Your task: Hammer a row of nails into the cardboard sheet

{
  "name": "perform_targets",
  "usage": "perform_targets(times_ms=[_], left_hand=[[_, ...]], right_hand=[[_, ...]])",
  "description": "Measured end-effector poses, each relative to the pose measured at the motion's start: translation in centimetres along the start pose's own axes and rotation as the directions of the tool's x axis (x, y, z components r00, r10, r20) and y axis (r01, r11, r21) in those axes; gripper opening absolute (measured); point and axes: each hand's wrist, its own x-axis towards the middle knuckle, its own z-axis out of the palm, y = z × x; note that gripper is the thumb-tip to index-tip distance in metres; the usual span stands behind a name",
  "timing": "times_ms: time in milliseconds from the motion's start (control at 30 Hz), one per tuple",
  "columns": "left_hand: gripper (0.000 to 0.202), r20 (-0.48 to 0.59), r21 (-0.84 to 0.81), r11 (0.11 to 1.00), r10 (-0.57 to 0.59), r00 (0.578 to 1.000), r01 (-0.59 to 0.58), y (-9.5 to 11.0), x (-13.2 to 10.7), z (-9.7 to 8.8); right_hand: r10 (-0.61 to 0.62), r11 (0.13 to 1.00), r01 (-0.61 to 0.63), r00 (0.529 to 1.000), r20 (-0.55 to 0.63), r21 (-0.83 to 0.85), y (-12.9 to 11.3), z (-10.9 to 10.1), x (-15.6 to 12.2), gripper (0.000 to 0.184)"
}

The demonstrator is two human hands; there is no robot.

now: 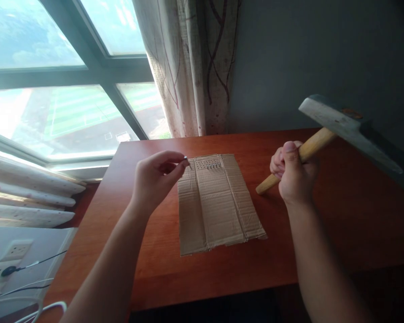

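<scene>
Pinching a thin metal nail (189, 165), pointed towards five o'clock, in the left hand (157, 174) at the eleven-o'clock corner of a flat brown cardboard sheet (218, 206); gripping a grey-headed, wooden-handled hammer (319, 142) in the right hand (295, 172), farther off towards three o'clock.

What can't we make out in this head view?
Nail, head view: middle partly hidden by left hand.
Hammer, head view: mid-handle covered by right hand.
Cardboard, head view: dark dots too small to tell which are holes.
Table, head view: right end cut off by frame edge.
</scene>
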Motion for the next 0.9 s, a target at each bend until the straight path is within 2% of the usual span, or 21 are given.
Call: perform_targets(times_ms=[133,233,400,900], left_hand=[[0.016,0.062,-0.028,0.998,0.059,0.996,-0.057,-0.1,1.3,2.8],[0.014,0.077,0.040,0.994,0.096,0.992,-0.099,-0.7,1.5,3.6],[0.011,0.081,0.119,0.985,0.114,0.990,-0.123,-1.2,1.0,3.6],[0.009,0.093,0.148,0.976,0.146,0.985,-0.158,-1.0,1.0,3.6]], right_hand=[[0.010,1.000,-0.010,1.000,0.002,-0.007,0.0,0.0,0.0,0.048],[0.010,1.000,-0.010,1.000,-0.003,-0.014,-0.1,0.0,0.0,0.049],[0.008,1.000,-0.008,1.000,-0.002,-0.014,0.0,0.0,-0.1,0.050],[0.005,1.000,-0.005,1.000,0.004,0.003,-0.3,0.1,-0.2,0.048]])
